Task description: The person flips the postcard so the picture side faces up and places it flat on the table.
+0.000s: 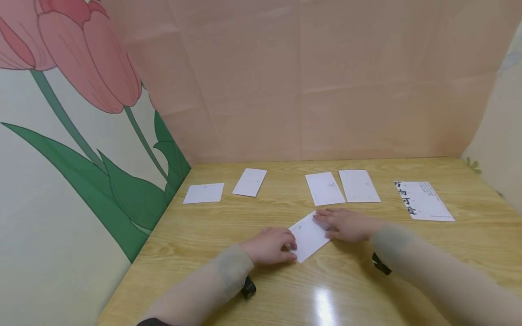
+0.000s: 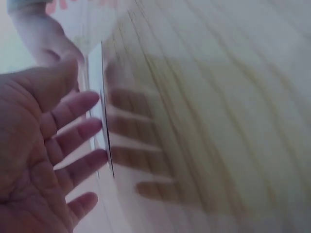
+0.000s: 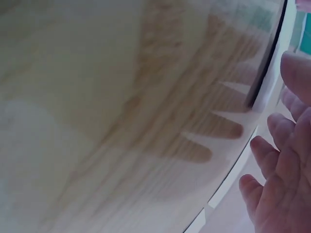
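A white card (image 1: pixel 308 239) with small print lies at an angle on the wooden table, between my two hands. At its left edge is my left hand (image 1: pixel 271 246), fingers slightly bent. In the left wrist view, the left hand's fingertips (image 2: pixel 92 127) meet the edge of the white card (image 2: pixel 97 82), and the thumb stands apart from it. My right hand (image 1: pixel 346 224) reaches over the card's upper right corner with its fingers spread. The right wrist view has the right hand (image 3: pixel 286 160) with relaxed fingers; whether they press on the card cannot be told there.
Behind the hands lie several more white cards: one at far left (image 1: pixel 204 193), another card (image 1: pixel 250 182) beside it, and a pair, left card (image 1: pixel 325 189) and right card (image 1: pixel 359 186). A card with large black characters (image 1: pixel 425 201) lies at right. A tulip-painted wall (image 1: pixel 89 149) borders the table's left.
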Available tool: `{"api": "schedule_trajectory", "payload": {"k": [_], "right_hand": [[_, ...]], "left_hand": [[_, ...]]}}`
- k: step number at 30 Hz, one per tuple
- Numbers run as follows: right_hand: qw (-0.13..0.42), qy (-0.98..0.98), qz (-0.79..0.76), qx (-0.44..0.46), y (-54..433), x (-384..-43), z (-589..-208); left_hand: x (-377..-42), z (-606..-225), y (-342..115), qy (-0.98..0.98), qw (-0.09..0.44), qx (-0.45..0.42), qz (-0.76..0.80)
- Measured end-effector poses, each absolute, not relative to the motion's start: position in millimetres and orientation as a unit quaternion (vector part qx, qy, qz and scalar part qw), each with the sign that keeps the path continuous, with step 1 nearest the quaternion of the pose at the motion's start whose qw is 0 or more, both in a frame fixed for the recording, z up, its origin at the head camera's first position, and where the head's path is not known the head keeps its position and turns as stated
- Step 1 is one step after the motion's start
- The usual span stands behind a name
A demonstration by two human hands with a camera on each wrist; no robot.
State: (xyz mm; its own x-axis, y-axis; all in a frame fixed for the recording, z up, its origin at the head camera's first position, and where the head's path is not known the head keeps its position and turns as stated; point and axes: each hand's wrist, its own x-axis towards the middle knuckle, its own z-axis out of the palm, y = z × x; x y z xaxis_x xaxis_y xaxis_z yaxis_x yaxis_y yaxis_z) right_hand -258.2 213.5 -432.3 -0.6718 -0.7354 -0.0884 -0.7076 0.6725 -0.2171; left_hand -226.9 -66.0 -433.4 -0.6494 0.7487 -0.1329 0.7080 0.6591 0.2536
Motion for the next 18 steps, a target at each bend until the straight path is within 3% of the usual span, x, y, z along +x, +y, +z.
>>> {"api": "schedule_trajectory", "payload": {"k": [7,18], "right_hand": [[0.118,0.914,-0.056,-0.385,210,-257,-436],[0.071,0.926,-0.044,-0.369,210,-240,-434]], "left_hand": [[-226,-437,-49,0.934,0.097,0.339,0.063],[-227,-443,-47,0.952,0.096,0.286,0.055]]}}
